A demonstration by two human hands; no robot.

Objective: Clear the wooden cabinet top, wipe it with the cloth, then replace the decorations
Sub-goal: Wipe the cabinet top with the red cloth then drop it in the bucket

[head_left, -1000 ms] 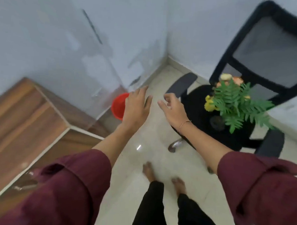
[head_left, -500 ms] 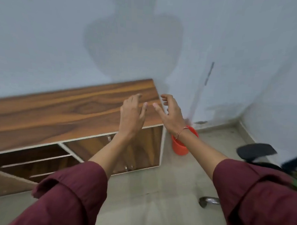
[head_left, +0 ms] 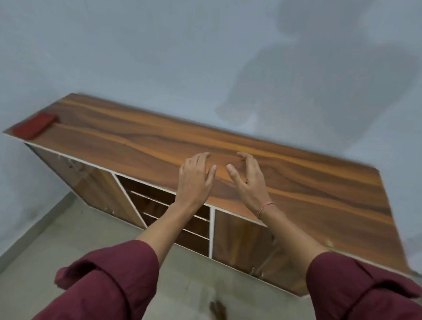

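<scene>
A: What pose do the hands take?

B: Both arms reach forward from rolled maroon sleeves (head_left: 118, 274). The left hand (head_left: 195, 177) is held palm down with fingers loosely spread and slightly curled; the right hand (head_left: 249, 179) is turned palm inward, fingers curved and apart. Neither holds anything. The two thumbs point toward each other with a small gap between them. A thin thread bracelet (head_left: 266, 207) circles the right wrist.

A: Where do they stand relative to the cabinet?

B: They hover over the front-middle part of the wooden cabinet top (head_left: 312, 188), which serves as the bench. Whether they touch the wood cannot be told.

A: Where is the cloth?

B: A folded red cloth (head_left: 35, 128) lies flat at the far left end of the bench, close to the left edge and front corner, well apart from both hands.

A: How much open room is there?

B: The wood is bare from the cloth to the right end. The back edge meets the pale wall (head_left: 161, 48); the front edge has a white trim. Below it, open shelves (head_left: 169, 211) sit between closed doors. Grey floor (head_left: 44, 244) lies in front.

A: Any writing?

B: No legible label or writing.
</scene>
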